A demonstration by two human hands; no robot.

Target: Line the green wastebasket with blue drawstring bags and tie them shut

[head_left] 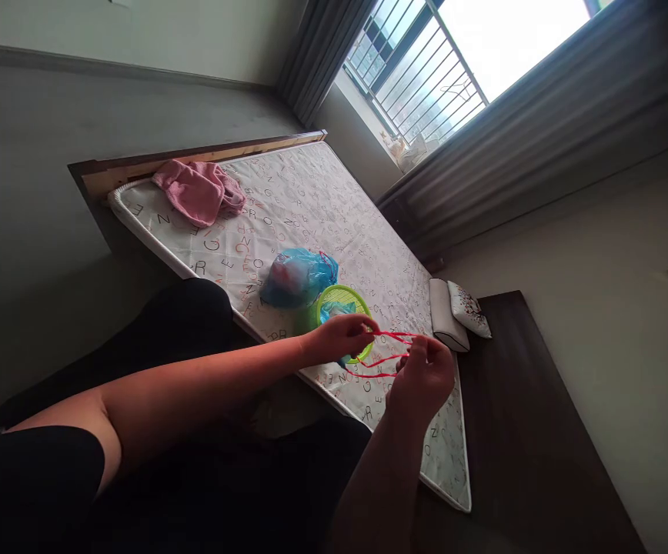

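A thin red drawstring stretches in loops between my two hands. My left hand pinches one part of it between thumb and fingers, over the rim of a bright green waste basket. To the right, my right hand is closed on the other end of the loops. Inside the basket lies thin blue plastic, partly hidden by my left hand. Whether the red string joins this plastic cannot be made out. Touching the basket's far side, a filled blue plastic bag rests on the mattress, with red string at its gathered top.
The letter-printed mattress lies on a wooden bed frame. A crumpled pink cloth sits near one corner. Two pillows lie beside the dark headboard. Beyond are grey curtains and a barred window.
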